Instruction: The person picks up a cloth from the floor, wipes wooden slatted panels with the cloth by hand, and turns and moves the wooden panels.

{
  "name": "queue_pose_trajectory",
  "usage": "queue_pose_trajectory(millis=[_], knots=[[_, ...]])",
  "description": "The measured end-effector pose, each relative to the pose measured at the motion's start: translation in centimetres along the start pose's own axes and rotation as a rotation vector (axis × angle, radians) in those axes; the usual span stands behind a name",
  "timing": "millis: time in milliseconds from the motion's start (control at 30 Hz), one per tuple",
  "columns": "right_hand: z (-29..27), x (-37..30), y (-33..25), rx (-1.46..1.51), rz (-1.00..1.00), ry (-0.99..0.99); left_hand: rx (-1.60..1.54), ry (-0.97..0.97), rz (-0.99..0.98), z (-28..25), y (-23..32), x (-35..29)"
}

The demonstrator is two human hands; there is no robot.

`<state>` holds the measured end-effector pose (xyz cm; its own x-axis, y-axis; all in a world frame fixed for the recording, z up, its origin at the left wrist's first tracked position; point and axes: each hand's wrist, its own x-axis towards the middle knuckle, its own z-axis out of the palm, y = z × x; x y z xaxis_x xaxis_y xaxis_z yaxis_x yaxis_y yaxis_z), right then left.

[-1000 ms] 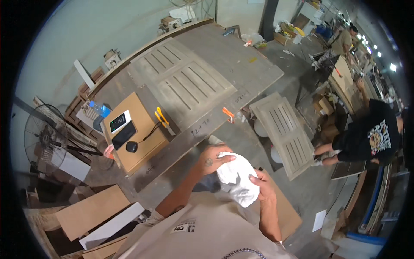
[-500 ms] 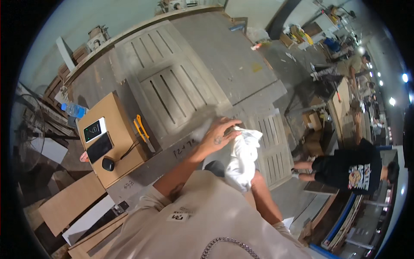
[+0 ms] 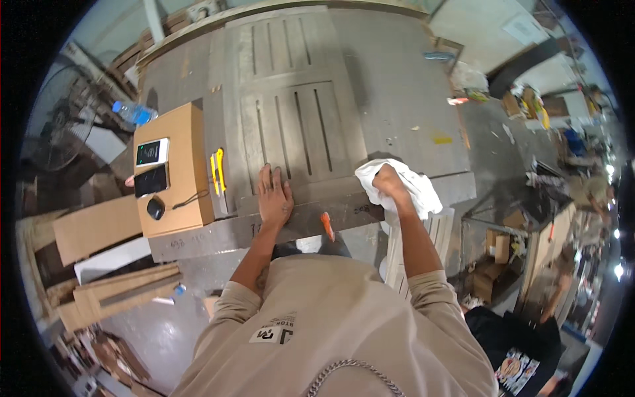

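Note:
A grey wooden louvred panel point(image 3: 344, 139) with several long slots lies flat on the worktable. My left hand point(image 3: 274, 202) rests on the panel's near edge with its fingers stretched out, holding nothing. To the right, my right hand point(image 3: 391, 185) is closed on a white cloth point(image 3: 423, 188), which lies bunched on the tabletop by the panel's near right corner. Part of the right fingers is hidden in the cloth's folds. An orange object point(image 3: 327, 226), its kind unclear, shows at the table's front edge between my arms.
On the left stands a cardboard box point(image 3: 188, 149) carrying a white device point(image 3: 152, 153), a black phone point(image 3: 151, 180) and a small black case point(image 3: 155, 208). A yellow utility knife point(image 3: 218, 172) lies beside it. A water bottle point(image 3: 134, 112) stands behind. A person in black point(image 3: 512, 344) is at lower right.
My left hand has let go of the cloth and moved left onto the panel. My right hand has carried the cloth forward onto the table. The view has turned.

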<state>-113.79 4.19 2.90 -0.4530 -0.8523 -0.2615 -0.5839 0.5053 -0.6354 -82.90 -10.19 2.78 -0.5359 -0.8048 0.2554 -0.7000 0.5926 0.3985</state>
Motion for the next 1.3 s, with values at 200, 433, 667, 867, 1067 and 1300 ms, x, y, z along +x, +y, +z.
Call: queue_pose_trajectory(millis=[200,433,667,867,1067,1300], knots=[[-0.8,2.9,-5.5,-0.333,0.159,-0.344,0.062,-0.051,-0.07,-0.5,0.6,0.2],[-0.4,3.0,-6.2,-0.441,0.134,-0.334,0.104,-0.115,-0.118,-0.4,0.5,0.1],[-0.9,3.5,-6.4,-0.415,0.2,-0.387,0.097,-0.087,-0.121,-0.5,0.3,0.0],[-1.0,3.7,-5.7,-0.44,0.223,-0.413,0.09,-0.099,-0.108,-0.6,0.1,-0.1],[-0.7,3.6,-4.7,-0.381,0.206,-0.378,0.068,-0.075,-0.102,-0.4,0.2,0.1],[-0.7,3.4,-4.7,-0.374,0.212,-0.332,0.099,-0.04,-0.06,-0.5,0.1,-0.1]])
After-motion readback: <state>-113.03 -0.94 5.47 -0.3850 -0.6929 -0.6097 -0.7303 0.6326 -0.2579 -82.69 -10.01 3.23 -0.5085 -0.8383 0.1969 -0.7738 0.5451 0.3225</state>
